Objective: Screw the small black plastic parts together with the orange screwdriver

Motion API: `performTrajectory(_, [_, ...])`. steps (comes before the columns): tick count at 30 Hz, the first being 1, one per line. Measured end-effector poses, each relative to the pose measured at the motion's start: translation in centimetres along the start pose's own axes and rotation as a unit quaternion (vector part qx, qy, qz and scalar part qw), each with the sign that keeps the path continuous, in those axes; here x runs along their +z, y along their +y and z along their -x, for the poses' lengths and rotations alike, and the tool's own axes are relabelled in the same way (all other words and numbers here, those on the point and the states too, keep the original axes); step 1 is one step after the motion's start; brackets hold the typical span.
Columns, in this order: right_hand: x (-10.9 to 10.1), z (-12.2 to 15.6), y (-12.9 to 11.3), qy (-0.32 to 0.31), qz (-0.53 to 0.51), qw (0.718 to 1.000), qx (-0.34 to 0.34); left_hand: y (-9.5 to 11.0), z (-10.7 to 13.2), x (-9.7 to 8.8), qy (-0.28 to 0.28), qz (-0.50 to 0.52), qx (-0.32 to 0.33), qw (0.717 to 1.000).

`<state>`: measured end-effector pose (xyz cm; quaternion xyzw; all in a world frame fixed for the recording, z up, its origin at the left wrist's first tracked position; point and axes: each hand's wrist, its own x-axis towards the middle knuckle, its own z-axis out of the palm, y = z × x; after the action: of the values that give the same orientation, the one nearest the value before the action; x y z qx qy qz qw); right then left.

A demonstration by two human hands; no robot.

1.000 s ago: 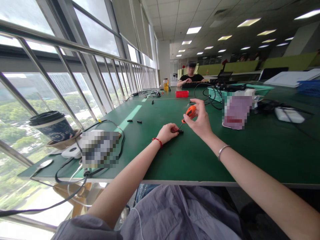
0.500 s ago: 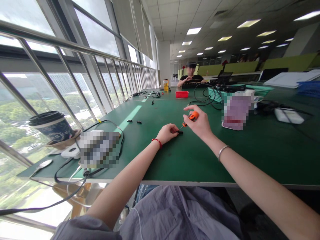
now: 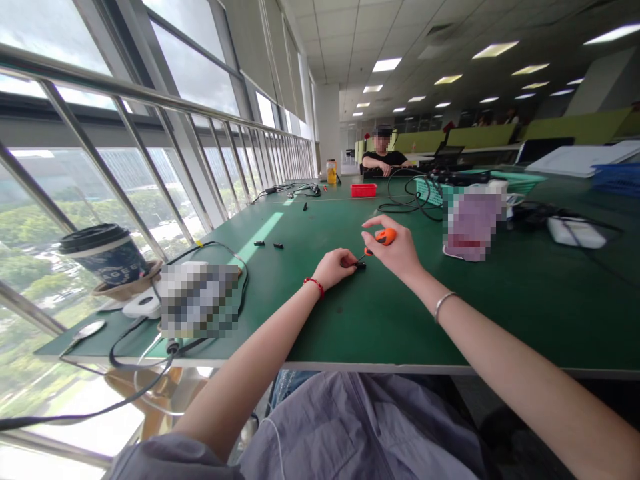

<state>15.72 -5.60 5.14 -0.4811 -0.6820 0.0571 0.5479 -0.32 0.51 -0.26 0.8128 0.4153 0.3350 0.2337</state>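
My left hand [image 3: 336, 265] rests on the green table [image 3: 380, 313], fingers curled around a small black part [image 3: 361, 265] that it pins to the surface. My right hand [image 3: 396, 250] grips an orange-handled screwdriver [image 3: 384, 237]. The screwdriver's thin shaft slants down and left, and its tip meets the black part. A red string circles my left wrist and a silver bangle my right.
Two more small black parts [image 3: 267, 244] lie further left. A lidded coffee cup [image 3: 107, 259], cables and a blurred item sit at the left edge. A red tray [image 3: 363, 190], teal basket [image 3: 431, 189] and cables lie beyond. Another person [image 3: 383, 157] sits at the far end.
My right hand has dropped lower and tipped the screwdriver flatter, its handle now nearer the table. My left hand stays put on the black part.
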Motion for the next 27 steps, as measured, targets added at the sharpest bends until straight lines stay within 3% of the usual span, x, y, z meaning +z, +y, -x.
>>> performTrajectory(8, [0.3,-0.3,0.8,0.029,-0.017,0.999,-0.032,-0.3,-0.1,0.2,-0.001,0.000,0.000,1.000])
performTrajectory(12, [0.2,-0.2,0.6,0.034,0.024,0.999,-0.004,-0.2,0.0,0.1,-0.002,-0.004,0.003,1.000])
performTrajectory(18, [0.0,-0.1,0.2,-0.015,-0.018,1.000,0.004,-0.1,-0.1,0.0,0.002,-0.007,0.006,1.000])
performTrajectory(27, [0.6,-0.3,1.1,0.015,-0.010,1.000,-0.010,-0.2,-0.1,0.1,0.002,0.004,0.001,1.000])
